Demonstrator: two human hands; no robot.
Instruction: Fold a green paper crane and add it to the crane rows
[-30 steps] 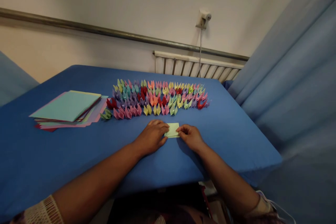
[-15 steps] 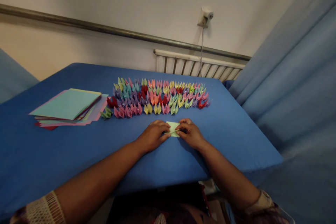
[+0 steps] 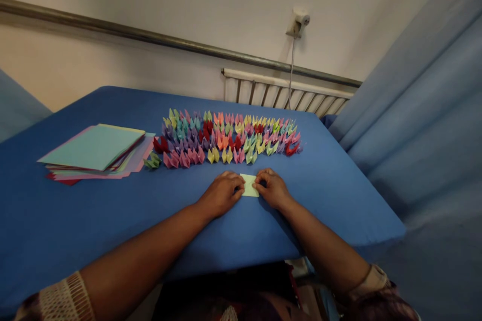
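A small pale green folded paper square (image 3: 249, 186) lies on the blue table cover near the front. My left hand (image 3: 225, 191) pinches its left edge between thumb and fingers. On the opposite side, my right hand (image 3: 273, 189) grips the right edge, fingers curled over it. The fingers of both hands hide the paper's side edges. Just beyond the hands stand several rows of small folded paper figures (image 3: 222, 141) in pink, red, yellow, green and purple.
At the left lies a stack of coloured paper sheets (image 3: 96, 146), light blue on top. A dark green folded figure (image 3: 152, 160) sits beside it. Behind the table are a metal rail (image 3: 158, 37) and a radiator (image 3: 278, 91). Blue curtain (image 3: 422, 120) hangs at the right.
The flap along the paper's lower part, raised half a second ago, now lies flat. Both thumbs have shifted outward from the paper's middle to its edges. The view has tilted slightly.
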